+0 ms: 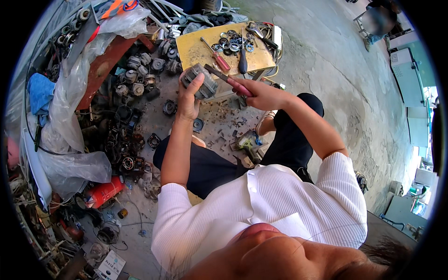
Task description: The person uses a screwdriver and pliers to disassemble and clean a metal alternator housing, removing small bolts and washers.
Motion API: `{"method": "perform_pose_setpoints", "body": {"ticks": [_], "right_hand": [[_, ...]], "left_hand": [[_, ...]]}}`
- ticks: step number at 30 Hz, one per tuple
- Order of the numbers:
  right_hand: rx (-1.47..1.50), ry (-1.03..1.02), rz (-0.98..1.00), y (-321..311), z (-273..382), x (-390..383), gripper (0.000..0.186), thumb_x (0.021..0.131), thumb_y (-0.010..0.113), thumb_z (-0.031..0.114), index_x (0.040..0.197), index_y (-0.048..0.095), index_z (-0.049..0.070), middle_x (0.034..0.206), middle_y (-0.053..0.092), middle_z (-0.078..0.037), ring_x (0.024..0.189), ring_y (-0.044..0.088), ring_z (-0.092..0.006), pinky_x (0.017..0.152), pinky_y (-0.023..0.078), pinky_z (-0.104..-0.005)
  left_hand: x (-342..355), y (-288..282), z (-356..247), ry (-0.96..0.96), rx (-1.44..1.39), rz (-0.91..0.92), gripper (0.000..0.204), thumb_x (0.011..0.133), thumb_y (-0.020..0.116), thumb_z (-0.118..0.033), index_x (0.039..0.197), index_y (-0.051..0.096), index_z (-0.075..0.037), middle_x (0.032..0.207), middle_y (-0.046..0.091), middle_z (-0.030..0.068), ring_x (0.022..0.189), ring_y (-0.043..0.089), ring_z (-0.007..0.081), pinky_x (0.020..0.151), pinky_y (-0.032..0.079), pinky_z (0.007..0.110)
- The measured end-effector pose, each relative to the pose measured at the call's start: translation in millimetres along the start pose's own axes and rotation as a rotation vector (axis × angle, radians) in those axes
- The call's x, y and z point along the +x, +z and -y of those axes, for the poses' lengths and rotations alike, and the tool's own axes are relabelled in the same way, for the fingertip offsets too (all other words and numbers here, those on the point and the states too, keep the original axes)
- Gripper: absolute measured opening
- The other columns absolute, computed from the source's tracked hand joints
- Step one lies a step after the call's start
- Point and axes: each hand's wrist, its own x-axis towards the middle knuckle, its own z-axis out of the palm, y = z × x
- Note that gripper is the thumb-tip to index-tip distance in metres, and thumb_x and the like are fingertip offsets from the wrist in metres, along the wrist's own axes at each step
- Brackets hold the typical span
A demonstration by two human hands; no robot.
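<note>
Wrapped round a grey, ribbed metal motor housing [205, 88], my left hand [189, 98] has its thumb pressed on the upper side. My right hand [261, 94] grips a flat-bladed tool [240, 87] by its pinkish-red handle. The dark blade points left, its tip close to the housing; whether they touch I cannot tell. Just beyond both hands stands a low yellow tabletop [191, 46]. It carries a red-handled screwdriver [220, 60], a dark-handled screwdriver [242, 60], several metal rings [228, 43] and a hammer [255, 30].
Several dirty motor parts [140, 74] are heaped at the left, beside plastic sheeting [70, 112]. A red cylinder [105, 192] lies lower left. Between my feet are a green power drill [247, 142] and scattered debris. Another person [377, 21] is far off at upper right.
</note>
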Motion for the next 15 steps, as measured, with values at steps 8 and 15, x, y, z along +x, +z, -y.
{"method": "perform_pose_setpoints", "body": {"ticks": [8,15], "right_hand": [[0.151,0.022,-0.644,108.8,-15.4,35.9,0.077,0.076,0.046,-0.007,0.151,0.027,-0.002,0.119,0.055,-0.024,0.116,0.053,-0.0382,0.105,0.039,-0.0360],[0.081,0.033,-0.418,70.0,-13.4,23.7,0.082,0.074,0.045,-0.008,0.153,0.026,0.001,0.117,0.053,-0.024,0.118,0.052,-0.0367,0.104,0.038,-0.0372]], "left_hand": [[7.3,12.1,19.9,-0.002,-0.279,-0.169,0.047,0.094,0.062,-0.033,0.130,0.055,-0.005,0.123,0.063,0.0084,0.108,0.063,0.0226,0.094,0.050,0.036],[11.9,-4.2,21.2,-0.124,-0.250,-0.027,0.046,0.094,0.061,-0.040,0.128,0.055,-0.009,0.120,0.064,0.0084,0.106,0.065,0.0225,0.086,0.055,0.044]]}}
